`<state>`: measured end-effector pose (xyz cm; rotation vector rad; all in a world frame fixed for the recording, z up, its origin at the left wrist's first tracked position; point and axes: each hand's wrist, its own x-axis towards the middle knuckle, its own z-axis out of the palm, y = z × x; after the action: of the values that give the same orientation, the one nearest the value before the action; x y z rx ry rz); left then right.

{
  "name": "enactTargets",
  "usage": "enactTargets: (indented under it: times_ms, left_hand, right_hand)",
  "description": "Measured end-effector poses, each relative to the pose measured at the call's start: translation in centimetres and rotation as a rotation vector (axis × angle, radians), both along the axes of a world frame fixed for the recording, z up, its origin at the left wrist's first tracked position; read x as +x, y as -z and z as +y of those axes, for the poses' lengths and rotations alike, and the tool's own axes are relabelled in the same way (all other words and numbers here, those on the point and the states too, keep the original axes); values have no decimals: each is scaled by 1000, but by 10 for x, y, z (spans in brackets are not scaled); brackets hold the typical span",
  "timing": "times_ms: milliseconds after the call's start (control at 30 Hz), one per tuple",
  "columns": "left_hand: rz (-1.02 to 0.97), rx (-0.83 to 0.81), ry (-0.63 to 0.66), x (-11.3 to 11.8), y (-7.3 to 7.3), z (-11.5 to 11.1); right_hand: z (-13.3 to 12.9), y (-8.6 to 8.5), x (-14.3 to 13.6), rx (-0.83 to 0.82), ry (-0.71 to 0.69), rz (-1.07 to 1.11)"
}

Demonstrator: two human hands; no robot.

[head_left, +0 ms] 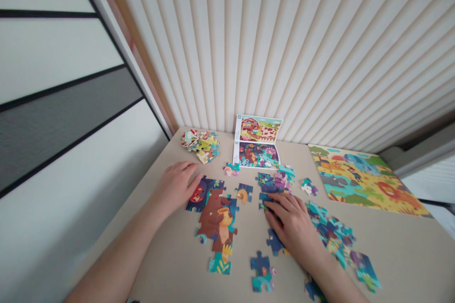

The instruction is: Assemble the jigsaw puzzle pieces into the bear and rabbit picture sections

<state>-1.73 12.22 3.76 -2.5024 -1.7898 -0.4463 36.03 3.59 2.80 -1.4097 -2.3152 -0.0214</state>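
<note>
My left hand [176, 184] rests at the upper left corner of a joined puzzle section [213, 210] showing a brown bear. Its fingers are stretched out and hold nothing, with the thumb near the red patch on the section. At the middle of the table, my right hand [293, 220] has its fingertips on a dark blue puzzle piece [262, 201], partly hidden below them. That piece lies just under a joined blue and purple section [275, 182]. Between the two hands is a loose piece with an orange curl [244, 193]. Another blue piece [273, 242] is partly beneath my right hand.
A picture booklet [258, 142] leans against the pleated white curtain [249, 33]. Mixed pieces [202, 144] are heaped at the back left. A finished animal puzzle [366, 177] lies at right. Loose pieces [334, 234] spread beside my right forearm; a joined pair [262, 272] lies in front.
</note>
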Motion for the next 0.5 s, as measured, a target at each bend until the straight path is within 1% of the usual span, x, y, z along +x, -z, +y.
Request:
enactTargets:
  times_ms: [133, 200, 267, 333, 400, 433, 500]
  left_hand:
    - [-39, -7, 107, 24, 7, -18]
    - [-119, -26, 173, 32, 5, -21]
    - [-245, -104, 228, 40, -2, -13]
    - [-342, -214, 255, 50, -12, 9]
    - [-382, -270, 258, 63, -19, 43]
    - [-402, -301, 247, 71, -22, 61]
    - [-454, -361, 209, 88, -22, 98]
  right_hand:
    - [-8, -3, -2, 16, 0, 11]
    - [-8, -10, 2, 13, 2, 53]
    - [4, -21, 11, -19, 14, 130]
    - [33, -32, 25, -99, 56, 212]
    - [74, -40, 40, -221, 163, 245]
    - [98, -41, 45, -302, 241, 260]
    - [142, -39, 51, -345, 312, 281]
